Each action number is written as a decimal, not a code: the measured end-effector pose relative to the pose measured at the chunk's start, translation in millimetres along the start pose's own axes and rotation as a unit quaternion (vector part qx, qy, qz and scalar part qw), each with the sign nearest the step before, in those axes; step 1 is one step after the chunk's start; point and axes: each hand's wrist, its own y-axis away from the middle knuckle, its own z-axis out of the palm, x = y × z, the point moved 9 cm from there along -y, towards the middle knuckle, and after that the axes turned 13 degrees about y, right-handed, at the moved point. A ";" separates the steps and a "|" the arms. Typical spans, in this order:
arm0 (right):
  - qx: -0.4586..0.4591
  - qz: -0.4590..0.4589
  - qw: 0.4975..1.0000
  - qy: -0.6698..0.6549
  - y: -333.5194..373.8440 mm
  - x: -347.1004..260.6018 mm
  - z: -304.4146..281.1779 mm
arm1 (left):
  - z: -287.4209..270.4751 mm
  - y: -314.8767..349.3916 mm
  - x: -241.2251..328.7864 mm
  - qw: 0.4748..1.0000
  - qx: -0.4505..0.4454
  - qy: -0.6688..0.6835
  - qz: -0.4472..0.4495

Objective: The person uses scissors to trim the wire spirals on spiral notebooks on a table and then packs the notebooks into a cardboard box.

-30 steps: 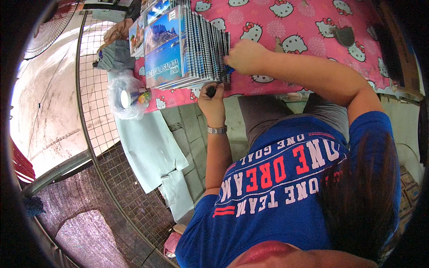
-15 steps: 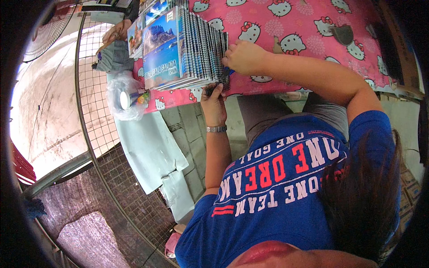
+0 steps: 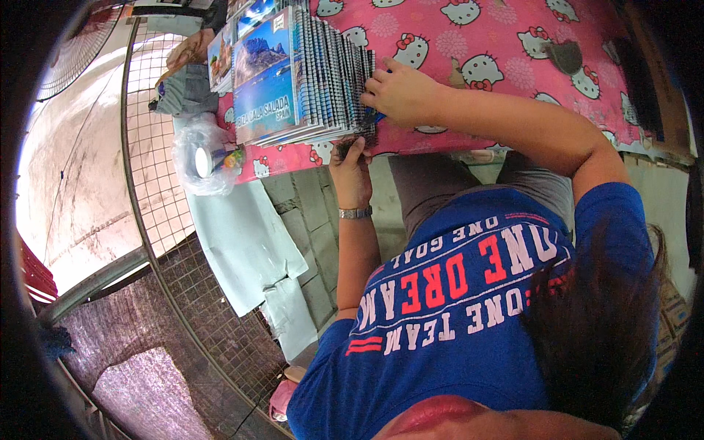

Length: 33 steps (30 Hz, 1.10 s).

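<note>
A stack of wire-bound notebooks [image 3: 264,81] with blue seaside photo covers lies fanned at the table's near left, wire bindings along its right side. My left hand [image 3: 350,174], a metal watch on its wrist, grips something dark at the table's front edge, by the stack's near right corner. What that dark thing is, I cannot make out. My right hand [image 3: 402,94] is at the stack's right side, fingers bent, fingertips by the bindings. A bit of blue shows under them; what they pinch is hidden.
A pink cloth with a cartoon cat print [image 3: 506,44] covers the table. A clear plastic bag [image 3: 198,158] with a container sits at its left corner, near folded grey cloth [image 3: 187,92]. Wire mesh [image 3: 158,139] stands left; a dark round object [image 3: 563,57] lies far right.
My right hand's fingers have loosened and spread slightly, with the index finger lifted, beside the bindings. My left hand stays where it was.
</note>
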 end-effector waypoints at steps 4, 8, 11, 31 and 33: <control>-0.064 -0.020 0.997 -0.030 -9.5 -10.1 9.0 | 2.7 0.1 -1.0 1.000 0.006 0.006 0.002; -0.173 -0.005 0.982 -0.072 -6.9 -2.7 23.7 | -1.3 0.5 2.2 1.000 0.016 -0.013 0.008; -0.090 0.007 0.995 -0.047 2.7 8.5 19.7 | -1.8 1.1 2.0 1.000 0.003 0.004 0.007; -0.051 -0.023 0.998 -0.042 -2.9 -9.2 26.5 | 0.9 -0.2 -12.0 0.998 0.028 -0.047 -0.017; -0.176 -0.017 0.982 -0.061 -3.8 -10.3 39.9 | -4.5 -1.4 -10.3 0.995 0.029 -0.098 -0.002</control>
